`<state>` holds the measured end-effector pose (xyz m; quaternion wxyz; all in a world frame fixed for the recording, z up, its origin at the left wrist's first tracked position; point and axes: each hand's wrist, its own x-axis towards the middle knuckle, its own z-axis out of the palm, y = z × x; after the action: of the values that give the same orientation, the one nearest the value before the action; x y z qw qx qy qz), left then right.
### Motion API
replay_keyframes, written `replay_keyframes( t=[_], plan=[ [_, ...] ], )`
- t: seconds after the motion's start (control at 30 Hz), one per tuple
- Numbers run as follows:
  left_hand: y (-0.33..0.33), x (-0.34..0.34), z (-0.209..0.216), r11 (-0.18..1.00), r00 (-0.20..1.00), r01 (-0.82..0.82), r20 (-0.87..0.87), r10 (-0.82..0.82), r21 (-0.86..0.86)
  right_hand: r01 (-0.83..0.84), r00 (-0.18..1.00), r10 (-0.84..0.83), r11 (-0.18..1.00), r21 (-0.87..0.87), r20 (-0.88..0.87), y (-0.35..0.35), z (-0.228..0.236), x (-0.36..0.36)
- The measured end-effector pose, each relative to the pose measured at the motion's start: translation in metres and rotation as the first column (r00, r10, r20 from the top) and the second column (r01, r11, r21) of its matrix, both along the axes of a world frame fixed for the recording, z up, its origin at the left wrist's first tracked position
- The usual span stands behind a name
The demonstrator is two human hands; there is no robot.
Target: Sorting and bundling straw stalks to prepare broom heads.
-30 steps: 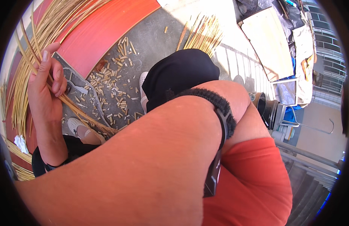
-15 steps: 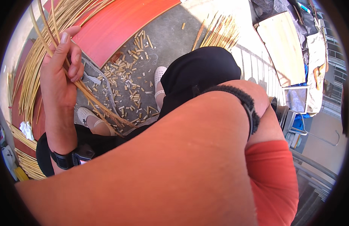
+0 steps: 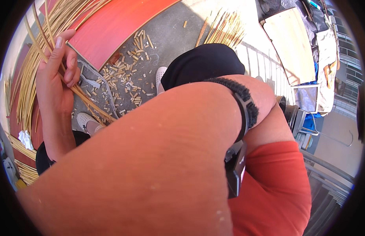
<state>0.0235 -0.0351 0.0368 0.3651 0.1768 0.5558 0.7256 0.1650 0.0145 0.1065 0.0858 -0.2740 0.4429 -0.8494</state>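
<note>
My left hand is raised at the upper left, its fingers closed around a few thin pale cane strips that run from the top left down toward my feet. A large fan of the same long canes spreads behind the hand. My right arm crosses the whole lower picture close to the camera, bare-skinned, with a black strap around it and an orange sleeve behind. Where that arm ends lies outside the picture, so my right hand does not show.
Short cut cane pieces litter the grey floor by my white shoes. A red board lies at the top. A second cane bundle, a pale wooden panel and metal railings are on the right.
My left hand has lifted the strips slightly higher and its fingers have loosened a little. My right arm has swung further right across the view.
</note>
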Motion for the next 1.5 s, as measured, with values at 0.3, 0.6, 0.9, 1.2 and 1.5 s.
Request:
replay_keyframes(
  t=[0.3, 0.6, 0.9, 1.2, 1.5],
  plan=[
    [0.004, 0.002, -0.007, 0.999, 0.998, 0.004, 0.056, -0.001, -0.053, 0.038, 0.999, -0.038, 0.998, 0.045, 0.008, 0.009, 0.0, 0.004],
    [0.014, 0.003, -0.01, 0.997, 0.999, 0.048, 0.011, -0.048, -0.053, 0.058, 0.998, -0.059, 0.998, 0.017, 0.019, 0.013, -0.007, 0.005],
    [0.015, 0.002, -0.013, 0.996, 0.999, 0.04, 0.015, -0.039, -0.075, 0.062, 0.998, -0.063, 0.998, 0.029, 0.021, 0.015, -0.01, 0.011],
    [0.019, 0.002, -0.015, 0.995, 0.996, 0.083, 0.022, -0.082, -0.059, 0.046, 0.998, -0.047, 0.999, 0.026, 0.047, 0.019, -0.016, 0.01],
    [0.009, -0.004, -0.019, 0.993, 0.992, 0.118, 0.041, -0.117, -0.017, -0.001, 0.998, -0.002, 0.999, 0.044, 0.058, 0.017, -0.019, 0.008]
  ],
)
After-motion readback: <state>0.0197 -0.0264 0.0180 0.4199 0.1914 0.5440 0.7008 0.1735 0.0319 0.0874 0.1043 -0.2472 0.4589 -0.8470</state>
